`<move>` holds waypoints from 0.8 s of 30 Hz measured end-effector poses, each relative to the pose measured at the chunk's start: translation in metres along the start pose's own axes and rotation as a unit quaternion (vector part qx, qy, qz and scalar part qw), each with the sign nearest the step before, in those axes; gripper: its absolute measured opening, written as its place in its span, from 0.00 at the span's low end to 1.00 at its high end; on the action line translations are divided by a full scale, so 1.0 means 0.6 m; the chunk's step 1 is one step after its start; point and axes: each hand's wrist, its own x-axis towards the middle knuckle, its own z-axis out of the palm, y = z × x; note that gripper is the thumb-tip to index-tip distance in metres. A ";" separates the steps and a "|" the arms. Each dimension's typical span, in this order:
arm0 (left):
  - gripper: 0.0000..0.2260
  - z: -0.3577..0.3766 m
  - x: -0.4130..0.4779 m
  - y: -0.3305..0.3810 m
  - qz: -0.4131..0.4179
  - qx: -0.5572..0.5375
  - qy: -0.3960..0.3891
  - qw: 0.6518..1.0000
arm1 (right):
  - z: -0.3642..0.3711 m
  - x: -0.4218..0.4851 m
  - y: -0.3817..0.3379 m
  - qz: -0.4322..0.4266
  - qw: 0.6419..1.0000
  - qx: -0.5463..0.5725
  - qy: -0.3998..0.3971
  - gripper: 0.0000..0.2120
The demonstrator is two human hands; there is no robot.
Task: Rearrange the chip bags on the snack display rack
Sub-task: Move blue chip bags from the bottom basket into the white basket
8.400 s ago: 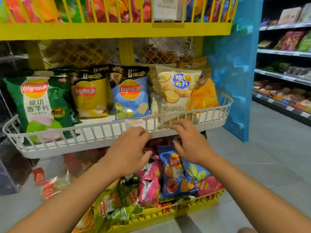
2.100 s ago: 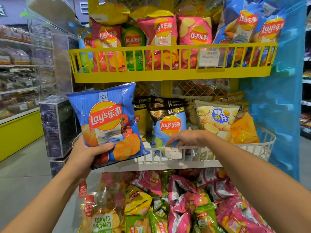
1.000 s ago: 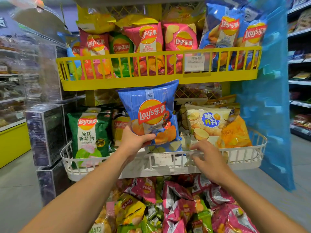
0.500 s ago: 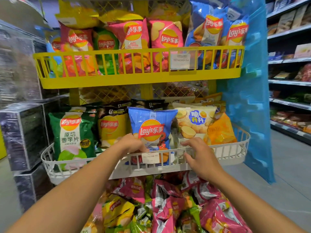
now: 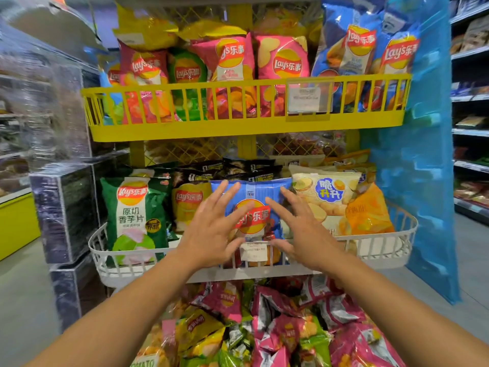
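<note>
A blue Lay's chip bag (image 5: 255,205) stands upright in the middle of the white wire basket (image 5: 381,249), between a yellow Lay's bag (image 5: 189,205) and a cream bag with blue characters (image 5: 326,193). My left hand (image 5: 211,229) and my right hand (image 5: 304,229) hover in front of the blue bag, one at each side, fingers spread and straight, holding nothing. I cannot tell whether the fingertips touch the bag. A green Lay's bag (image 5: 135,215) stands at the basket's left end and an orange bag (image 5: 366,213) at its right.
Above is a yellow basket (image 5: 238,128) full of pink, green and blue bags. Below, a lower bin holds several loose pink and green bags (image 5: 277,327). Wrapped dark boxes (image 5: 63,207) stand at the left, a blue panel (image 5: 420,181) at the right, store shelves beyond it.
The blue bag has gone from my left hand into the white basket's middle. Both hands have let go and opened in front of it; the right hand left the basket rim.
</note>
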 end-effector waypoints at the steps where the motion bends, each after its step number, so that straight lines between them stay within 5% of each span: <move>1: 0.36 0.005 -0.001 -0.004 0.003 0.002 -0.046 0.999 | 0.004 0.008 -0.003 -0.012 0.999 -0.033 -0.012 0.42; 6: 0.40 0.009 0.027 -0.015 -0.109 -0.088 -0.222 0.965 | 0.020 0.040 -0.003 0.004 0.996 -0.084 -0.037 0.43; 24: 0.45 0.005 0.050 0.006 -0.117 0.054 -0.252 0.959 | 0.028 0.052 0.009 0.012 0.997 -0.073 -0.021 0.45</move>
